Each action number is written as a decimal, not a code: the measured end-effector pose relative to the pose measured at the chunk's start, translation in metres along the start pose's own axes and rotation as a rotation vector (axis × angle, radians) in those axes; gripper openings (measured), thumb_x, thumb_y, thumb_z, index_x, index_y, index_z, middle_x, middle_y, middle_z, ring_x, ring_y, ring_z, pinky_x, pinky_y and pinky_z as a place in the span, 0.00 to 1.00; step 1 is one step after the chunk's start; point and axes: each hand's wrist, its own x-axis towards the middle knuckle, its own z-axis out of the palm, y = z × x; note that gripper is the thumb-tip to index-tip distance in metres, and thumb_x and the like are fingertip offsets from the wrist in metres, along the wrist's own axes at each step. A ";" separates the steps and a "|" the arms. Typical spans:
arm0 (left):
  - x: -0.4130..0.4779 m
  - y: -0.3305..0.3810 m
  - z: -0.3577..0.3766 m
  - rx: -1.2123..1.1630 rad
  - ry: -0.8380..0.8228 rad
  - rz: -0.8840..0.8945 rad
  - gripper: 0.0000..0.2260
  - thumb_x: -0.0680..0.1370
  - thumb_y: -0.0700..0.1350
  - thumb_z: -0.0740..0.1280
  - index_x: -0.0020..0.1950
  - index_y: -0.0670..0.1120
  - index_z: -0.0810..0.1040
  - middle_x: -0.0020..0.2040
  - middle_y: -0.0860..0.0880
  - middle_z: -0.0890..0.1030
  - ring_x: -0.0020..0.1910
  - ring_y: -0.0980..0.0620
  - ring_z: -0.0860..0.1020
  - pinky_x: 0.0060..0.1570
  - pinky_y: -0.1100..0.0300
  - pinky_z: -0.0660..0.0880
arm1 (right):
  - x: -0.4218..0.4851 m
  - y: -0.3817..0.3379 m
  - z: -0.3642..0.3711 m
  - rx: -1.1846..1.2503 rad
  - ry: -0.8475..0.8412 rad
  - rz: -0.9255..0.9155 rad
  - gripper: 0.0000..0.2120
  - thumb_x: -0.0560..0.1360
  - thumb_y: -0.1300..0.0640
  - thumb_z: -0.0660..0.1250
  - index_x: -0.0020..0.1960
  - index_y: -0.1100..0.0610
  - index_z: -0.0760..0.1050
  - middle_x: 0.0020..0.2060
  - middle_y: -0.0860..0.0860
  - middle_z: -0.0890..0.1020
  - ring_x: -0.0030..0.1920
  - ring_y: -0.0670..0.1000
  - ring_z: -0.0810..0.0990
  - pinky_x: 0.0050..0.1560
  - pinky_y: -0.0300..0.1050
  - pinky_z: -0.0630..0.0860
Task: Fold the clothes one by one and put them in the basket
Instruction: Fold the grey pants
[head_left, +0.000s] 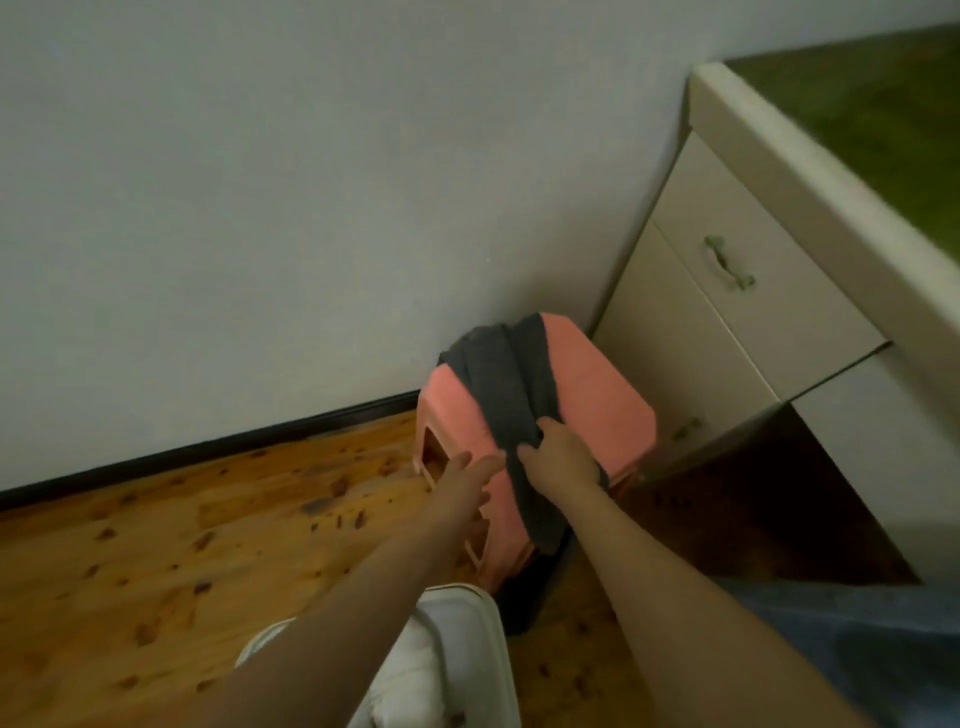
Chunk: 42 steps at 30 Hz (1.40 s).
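Note:
A dark grey garment (511, 384) lies draped across the top of a pink plastic stool (592, 389) and hangs down its near side. My right hand (563, 452) is shut on the garment at the stool's near edge. My left hand (467, 480) reaches beside it with fingers spread, touching the stool's front side and holding nothing. A white basket (480, 639) with white fabric inside stands on the floor below my left forearm, partly hidden by the arm.
The stool stands in a corner between a white wall and a cream desk (810, 171) with a drawer (748, 270) and a green top. The wooden floor (156, 561) stretches to the left. Blue fabric (883, 649) lies at the lower right.

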 end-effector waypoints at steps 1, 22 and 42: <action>0.001 0.006 -0.001 -0.012 0.028 -0.017 0.32 0.78 0.55 0.64 0.77 0.45 0.57 0.73 0.42 0.66 0.70 0.41 0.67 0.68 0.44 0.66 | -0.001 -0.009 -0.004 0.218 -0.023 -0.018 0.13 0.78 0.57 0.59 0.60 0.60 0.75 0.56 0.57 0.79 0.55 0.57 0.77 0.53 0.48 0.73; -0.076 0.118 -0.016 0.204 -0.367 -0.009 0.06 0.70 0.35 0.68 0.46 0.37 0.80 0.47 0.39 0.83 0.49 0.40 0.80 0.59 0.46 0.74 | -0.077 -0.055 -0.104 1.601 -0.195 0.190 0.17 0.80 0.46 0.59 0.61 0.56 0.75 0.42 0.51 0.84 0.38 0.50 0.85 0.35 0.45 0.80; -0.493 0.303 -0.119 -0.768 -0.201 0.854 0.26 0.65 0.31 0.57 0.63 0.37 0.72 0.65 0.38 0.76 0.62 0.38 0.76 0.61 0.44 0.73 | -0.323 -0.336 -0.351 0.649 0.397 -0.921 0.14 0.73 0.56 0.71 0.55 0.51 0.70 0.56 0.49 0.74 0.52 0.46 0.76 0.50 0.33 0.72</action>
